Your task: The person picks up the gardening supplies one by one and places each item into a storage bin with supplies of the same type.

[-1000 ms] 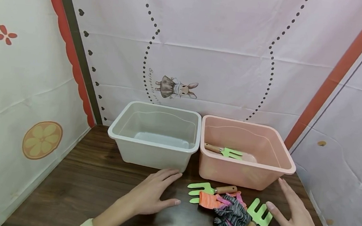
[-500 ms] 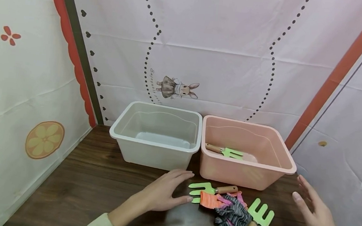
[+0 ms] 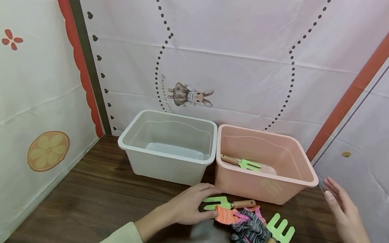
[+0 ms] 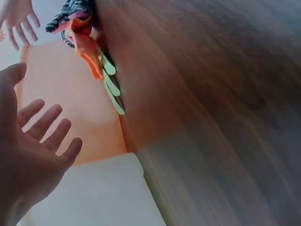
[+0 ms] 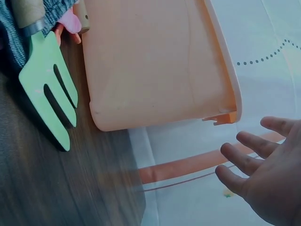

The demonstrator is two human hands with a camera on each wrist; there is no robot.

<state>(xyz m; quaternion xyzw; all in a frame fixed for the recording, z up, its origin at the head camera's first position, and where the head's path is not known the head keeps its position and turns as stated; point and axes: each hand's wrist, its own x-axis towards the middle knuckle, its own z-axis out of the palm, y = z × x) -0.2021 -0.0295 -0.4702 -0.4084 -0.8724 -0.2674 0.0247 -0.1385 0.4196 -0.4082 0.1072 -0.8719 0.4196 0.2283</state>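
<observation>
My left hand point(image 3: 194, 206) and right hand point(image 3: 344, 217) hold nothing, fingers loosely extended. Beside the left, the fork point(image 3: 220, 203) lies partly under the orange glove point(image 3: 226, 215); I'd best pinch its bare wooden handle point(image 3: 244, 204).

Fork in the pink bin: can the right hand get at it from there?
Probably yes: the right hand holds nothing, and the pink bin has no lid over the fork. The hand is outside the bin, though, so it would likely have to go over the rim.
</observation>
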